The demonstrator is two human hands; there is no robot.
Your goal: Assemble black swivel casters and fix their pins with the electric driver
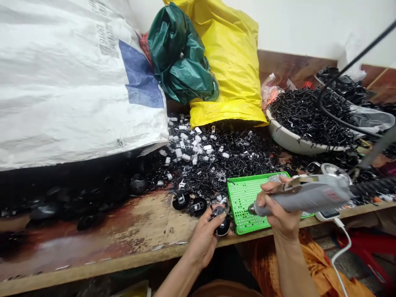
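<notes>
My left hand grips a small round black plastic part at the front edge of the bench, thumb laid over its top. In my right hand is a grey electric screwdriver, held almost level with its tip pointing left. That tip is over the bright green screw tray, whose rows of holes hold small screws; whether it touches one I cannot tell. Two similar black round parts, one of them with a light piece inside, lie just beyond my left hand.
Small white plastic pieces and black bits heap behind the tray. A white basin of black strips stands right, near a hanging black cable. A yellow sack, green bag and large white sack stand behind.
</notes>
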